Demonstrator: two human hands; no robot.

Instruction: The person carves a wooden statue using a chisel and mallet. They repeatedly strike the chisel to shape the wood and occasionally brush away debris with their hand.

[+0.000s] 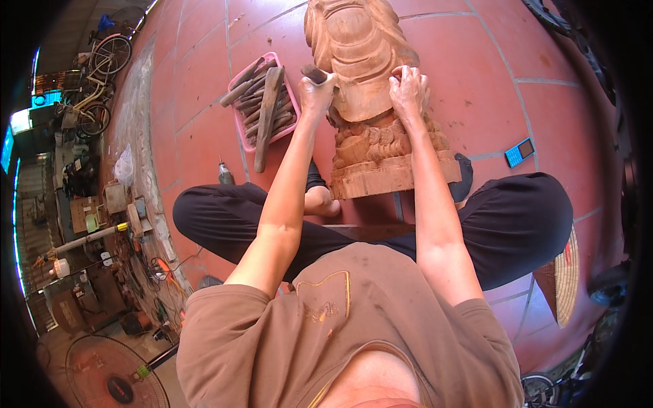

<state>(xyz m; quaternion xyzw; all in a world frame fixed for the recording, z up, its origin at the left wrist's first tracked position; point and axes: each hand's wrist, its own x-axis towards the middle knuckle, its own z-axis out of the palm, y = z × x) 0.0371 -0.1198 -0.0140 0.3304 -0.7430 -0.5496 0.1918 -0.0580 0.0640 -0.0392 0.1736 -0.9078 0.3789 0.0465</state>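
Note:
A large carved wooden statue (360,61) lies on the red tiled floor between my crossed legs, its square base (388,173) nearest me. My left hand (317,92) is closed around a dark wooden handle of a tool (313,72), pressed to the statue's left side. My right hand (408,92) rests on the carving's right side, fingers curled over the wood; whether it holds anything small I cannot tell.
A pink tray (239,126) of several wooden-handled chisels, with a wooden mallet (266,115) across it, sits left of the statue. A blue phone (520,151) lies at right, a conical hat (563,277) by my right knee. Bicycles, clutter and a fan (115,374) stand at left.

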